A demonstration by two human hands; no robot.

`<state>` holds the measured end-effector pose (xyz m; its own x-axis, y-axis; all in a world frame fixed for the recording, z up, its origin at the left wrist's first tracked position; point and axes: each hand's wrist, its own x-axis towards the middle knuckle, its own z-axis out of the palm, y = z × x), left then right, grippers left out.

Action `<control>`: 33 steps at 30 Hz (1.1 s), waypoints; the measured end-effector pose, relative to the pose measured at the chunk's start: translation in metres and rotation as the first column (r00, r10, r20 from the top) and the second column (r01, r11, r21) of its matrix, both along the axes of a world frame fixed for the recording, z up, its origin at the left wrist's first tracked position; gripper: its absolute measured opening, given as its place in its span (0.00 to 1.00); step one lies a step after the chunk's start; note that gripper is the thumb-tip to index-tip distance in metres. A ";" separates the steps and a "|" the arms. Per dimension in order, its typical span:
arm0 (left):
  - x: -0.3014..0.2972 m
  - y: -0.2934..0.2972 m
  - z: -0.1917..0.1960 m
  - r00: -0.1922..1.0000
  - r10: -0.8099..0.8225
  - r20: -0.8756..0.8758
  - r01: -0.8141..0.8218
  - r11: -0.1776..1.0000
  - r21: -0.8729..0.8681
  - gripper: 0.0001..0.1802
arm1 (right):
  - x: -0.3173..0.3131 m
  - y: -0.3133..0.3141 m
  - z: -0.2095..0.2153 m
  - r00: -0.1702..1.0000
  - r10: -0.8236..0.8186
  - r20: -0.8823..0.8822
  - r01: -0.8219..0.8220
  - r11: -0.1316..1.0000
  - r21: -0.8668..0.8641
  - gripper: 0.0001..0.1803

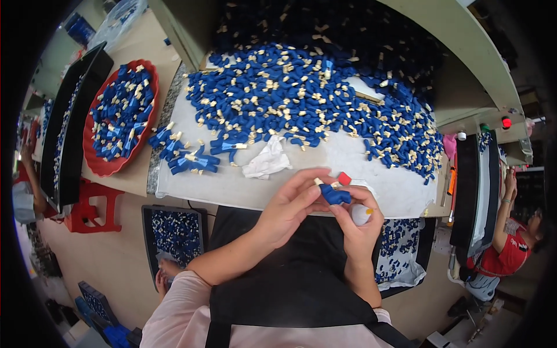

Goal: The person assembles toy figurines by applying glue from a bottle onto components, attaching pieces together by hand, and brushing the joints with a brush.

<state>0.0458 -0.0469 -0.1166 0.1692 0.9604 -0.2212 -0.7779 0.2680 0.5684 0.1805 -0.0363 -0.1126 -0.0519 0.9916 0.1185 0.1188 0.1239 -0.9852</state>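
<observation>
Above the table's near edge, my left hand (288,204) is closed, pinching a small blue moulded piece (336,195) with cream-coloured ends. My right hand (362,232) is closed too; its thumb touches the lower side of that piece. In its curled fingers sits a white rounded thing (360,214) with a yellow spot, perhaps a small bottle. A small red block-like tip (344,178) shows just beyond the piece; whether it joins the white thing is hidden. A crumpled white cloth (268,159) lies left of my hands.
A broad heap of blue-and-cream pieces (272,93) covers the far table (223,188). At left stand a red scalloped basin (104,168) of pieces and a long black tray (64,145). Trays of pieces (174,232) sit below both sides. Another person (507,246) works at right.
</observation>
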 end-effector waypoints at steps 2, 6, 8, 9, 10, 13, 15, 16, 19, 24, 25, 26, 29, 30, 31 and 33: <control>0.002 -0.001 -0.010 1.000 -0.015 -0.005 0.015 1.000 0.024 0.14 | 0.004 0.001 0.001 0.998 0.052 -0.023 -0.052 0.999 -0.008 0.19; -0.009 -0.002 -0.023 0.989 -0.049 0.139 0.050 0.999 0.000 0.13 | 0.033 0.012 0.001 0.973 0.042 -0.228 -0.011 0.991 0.134 0.21; -0.010 0.000 -0.017 0.984 -0.053 0.170 0.059 0.998 -0.028 0.13 | 0.066 0.021 -0.005 0.993 0.033 -0.117 -0.014 0.986 0.165 0.18; -0.008 0.002 -0.015 0.982 -0.075 0.174 0.082 0.996 -0.031 0.13 | 0.080 0.025 -0.007 0.999 -0.009 -0.042 0.015 0.988 0.156 0.17; -0.009 0.002 -0.015 0.980 -0.095 0.172 0.103 0.994 -0.036 0.13 | 0.089 0.028 -0.010 0.998 -0.051 0.027 0.046 0.988 0.144 0.17; -0.010 -0.001 -0.020 0.975 -0.049 0.215 0.066 0.995 -0.074 0.14 | 0.094 0.034 -0.016 0.983 -0.129 0.132 0.108 0.981 0.159 0.15; -0.009 -0.003 -0.021 0.978 -0.004 0.210 0.028 0.993 -0.111 0.14 | 0.085 0.041 -0.022 0.986 -0.143 0.081 0.136 0.987 0.088 0.15; -0.014 -0.013 -0.020 0.978 0.068 0.195 -0.036 0.986 -0.163 0.15 | 0.091 0.040 -0.031 0.961 -0.136 0.241 0.136 0.991 0.017 0.16; -0.001 -0.008 -0.026 0.963 0.011 0.267 0.024 0.992 -0.127 0.17 | 0.089 0.037 -0.018 0.943 -0.192 0.274 0.206 0.978 -0.025 0.18; 0.014 -0.003 -0.015 0.921 -0.085 0.380 0.076 0.996 0.036 0.19 | 0.128 0.041 -0.028 0.879 -0.459 0.128 0.391 0.848 0.359 0.20; 0.012 -0.006 -0.017 0.925 -0.078 0.371 0.073 0.997 0.029 0.18 | 0.115 0.037 -0.015 0.878 -0.477 0.032 0.426 0.812 0.400 0.17; 0.009 -0.011 -0.016 0.928 -0.039 0.371 0.042 0.999 -0.001 0.16 | 0.116 0.042 -0.013 0.902 -0.428 0.047 0.378 0.838 0.393 0.17; -0.009 -0.023 -0.020 0.946 0.059 0.318 -0.054 0.998 -0.025 0.13 | 0.161 0.071 -0.010 0.776 -0.518 0.358 0.157 0.710 0.687 0.13; -0.010 -0.020 -0.022 0.958 0.088 0.274 -0.095 0.995 0.011 0.12 | 0.186 0.080 -0.005 0.687 -0.590 0.423 0.071 0.634 0.770 0.12; -0.012 -0.018 -0.022 0.967 0.113 0.229 -0.127 0.991 0.049 0.11 | 0.216 0.092 -0.004 0.535 -0.663 0.524 0.030 0.635 0.772 0.11; -0.019 -0.017 -0.019 0.935 0.097 0.341 -0.128 0.989 0.069 0.10 | 0.245 0.101 -0.003 0.360 -0.655 0.665 -0.065 0.693 0.718 0.12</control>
